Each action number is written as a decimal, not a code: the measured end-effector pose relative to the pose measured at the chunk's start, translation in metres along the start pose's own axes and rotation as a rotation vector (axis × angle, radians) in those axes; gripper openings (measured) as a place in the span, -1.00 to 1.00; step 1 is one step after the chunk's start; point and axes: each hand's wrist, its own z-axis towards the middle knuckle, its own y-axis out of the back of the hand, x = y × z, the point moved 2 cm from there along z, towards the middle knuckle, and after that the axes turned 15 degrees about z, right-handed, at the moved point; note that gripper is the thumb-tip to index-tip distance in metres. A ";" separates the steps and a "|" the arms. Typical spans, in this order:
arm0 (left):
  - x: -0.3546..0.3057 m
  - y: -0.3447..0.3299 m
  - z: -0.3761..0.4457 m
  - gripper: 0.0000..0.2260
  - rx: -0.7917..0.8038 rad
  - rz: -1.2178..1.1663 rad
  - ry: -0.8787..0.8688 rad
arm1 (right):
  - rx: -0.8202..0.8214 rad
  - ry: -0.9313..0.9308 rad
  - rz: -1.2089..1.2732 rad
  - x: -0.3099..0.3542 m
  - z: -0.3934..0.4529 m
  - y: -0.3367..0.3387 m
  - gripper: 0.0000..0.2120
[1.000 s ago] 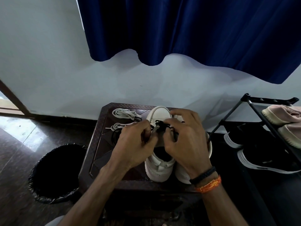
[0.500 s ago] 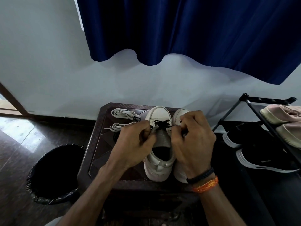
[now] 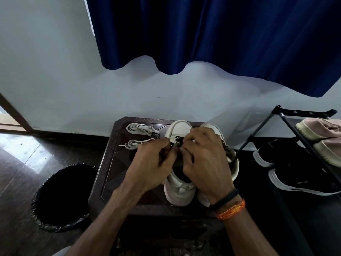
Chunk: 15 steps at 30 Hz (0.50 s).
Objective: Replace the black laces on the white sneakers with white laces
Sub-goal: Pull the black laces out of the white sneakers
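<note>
Two white sneakers stand side by side on a dark brown stool (image 3: 114,163), toes toward the wall. The left sneaker (image 3: 180,189) has a black lace (image 3: 178,139) showing near its toe. The right sneaker (image 3: 214,127) is mostly covered by my right hand. My left hand (image 3: 153,163) and my right hand (image 3: 204,159) meet over the left sneaker's tongue, fingers curled and pinching the black lace. Two bundles of white laces (image 3: 141,129) lie on the stool to the left of the sneakers.
A black bin (image 3: 64,196) lined with a bag stands on the floor at the left. A black shoe rack (image 3: 302,133) at the right holds pink and black shoes. A blue curtain (image 3: 221,34) hangs over the white wall behind.
Both hands have closed in together over the left sneaker's laces. My right hand moved left from the right sneaker's side, covering more of the black lace.
</note>
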 end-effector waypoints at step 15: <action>0.002 0.001 0.000 -0.74 0.023 -0.039 0.019 | 0.030 -0.082 -0.057 0.004 0.001 0.007 -0.73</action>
